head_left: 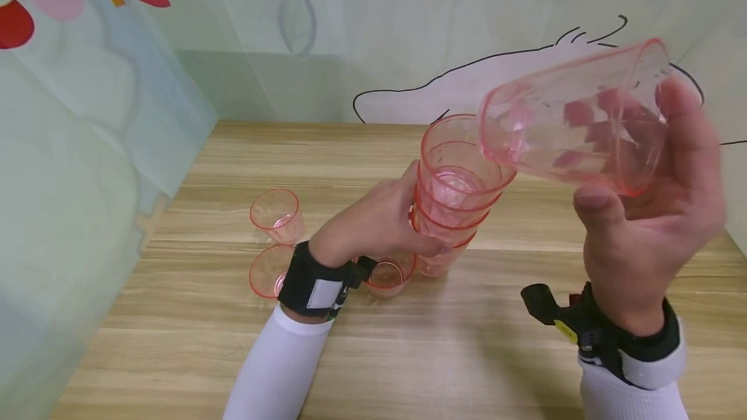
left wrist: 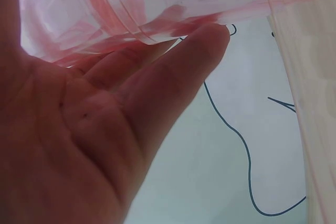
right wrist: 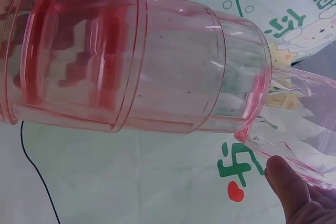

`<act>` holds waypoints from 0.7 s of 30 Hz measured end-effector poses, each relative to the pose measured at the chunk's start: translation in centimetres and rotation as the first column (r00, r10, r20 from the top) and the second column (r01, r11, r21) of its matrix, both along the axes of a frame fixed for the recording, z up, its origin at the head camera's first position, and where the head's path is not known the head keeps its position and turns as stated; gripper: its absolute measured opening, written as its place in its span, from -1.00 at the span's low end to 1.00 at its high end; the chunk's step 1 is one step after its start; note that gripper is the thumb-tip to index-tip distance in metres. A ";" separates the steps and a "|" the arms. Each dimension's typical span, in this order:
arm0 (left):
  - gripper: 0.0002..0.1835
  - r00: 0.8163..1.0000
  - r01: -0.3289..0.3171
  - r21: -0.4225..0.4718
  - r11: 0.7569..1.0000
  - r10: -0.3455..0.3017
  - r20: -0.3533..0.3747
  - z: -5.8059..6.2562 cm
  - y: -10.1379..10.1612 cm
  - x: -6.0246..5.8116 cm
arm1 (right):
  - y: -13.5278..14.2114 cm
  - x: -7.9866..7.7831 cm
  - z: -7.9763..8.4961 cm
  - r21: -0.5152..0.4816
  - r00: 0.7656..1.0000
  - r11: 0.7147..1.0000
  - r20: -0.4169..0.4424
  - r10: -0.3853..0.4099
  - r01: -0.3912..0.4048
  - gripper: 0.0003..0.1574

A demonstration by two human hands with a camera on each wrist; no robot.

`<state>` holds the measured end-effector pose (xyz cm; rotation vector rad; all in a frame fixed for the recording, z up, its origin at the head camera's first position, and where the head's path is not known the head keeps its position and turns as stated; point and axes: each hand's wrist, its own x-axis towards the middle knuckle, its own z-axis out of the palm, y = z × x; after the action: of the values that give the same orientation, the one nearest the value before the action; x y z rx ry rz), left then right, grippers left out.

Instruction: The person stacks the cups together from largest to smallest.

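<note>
A stack of clear pink plastic cups [head_left: 458, 196] stands on the table, with my left hand [head_left: 373, 219] gripping its side. In the left wrist view the fingers of that hand lie along the stack [left wrist: 173, 1]. My right hand [head_left: 653, 232] holds a single clear pink cup [head_left: 560, 125] by its wide rim end, above the table. This cup is tipped nearly sideways, its narrower base towards the stack's top rim. In the right wrist view the cup [right wrist: 302, 124] overlaps the mouth of the stack [right wrist: 176, 66]; whether they touch I cannot tell.
To the left of the stack, one loose pink cup [head_left: 277, 216] stands on the wooden table [head_left: 467, 355]. Another cup [head_left: 270, 271] is partly behind my left wrist, and a third [head_left: 388, 274] sits beside the stack's foot. A printed cloth [head_left: 373, 31] hangs behind and to the left.
</note>
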<state>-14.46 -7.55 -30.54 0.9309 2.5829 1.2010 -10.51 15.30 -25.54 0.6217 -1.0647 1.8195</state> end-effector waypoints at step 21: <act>-0.07 1.000 -0.009 -0.043 0.999 0.009 0.003 0.1 0.3 0.0 | -1.3 0.8 -0.3 0.084 0.982 0.980 0.064 0.177 -0.182 0.14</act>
<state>-14.49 -7.29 -30.42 0.9087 2.6028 1.1432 -9.69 14.03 -25.89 0.7444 -1.1647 1.9628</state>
